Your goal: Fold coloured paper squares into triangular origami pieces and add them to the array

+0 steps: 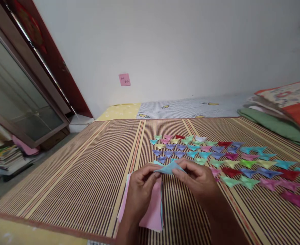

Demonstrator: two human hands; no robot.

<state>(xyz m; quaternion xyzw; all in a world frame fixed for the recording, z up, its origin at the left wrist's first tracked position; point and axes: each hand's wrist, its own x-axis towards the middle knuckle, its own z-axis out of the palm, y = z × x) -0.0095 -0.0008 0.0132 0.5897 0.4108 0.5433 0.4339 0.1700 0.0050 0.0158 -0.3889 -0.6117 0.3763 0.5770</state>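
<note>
Between my two hands is a folded piece of light blue paper (168, 168), held up above the striped mat. My left hand (142, 187) pinches its left end between thumb and fingers. On its right side, the thumb and fingers of my right hand (197, 177) grip the paper. Beneath my left hand and wrist lies a stack of paper sheets (152, 211), pink on top with blue edges showing. Rows of small folded paper shapes (217, 155) in many colours spread over the mat beyond and to the right of my hands.
The bamboo-striped mat (83, 173) covers the bed surface. Folded bedding (277, 126) is piled at the far right. A pink note (124, 79) sticks to the white wall. On the left stand a glass-panelled cabinet (22, 92) and a pile of books (5, 154).
</note>
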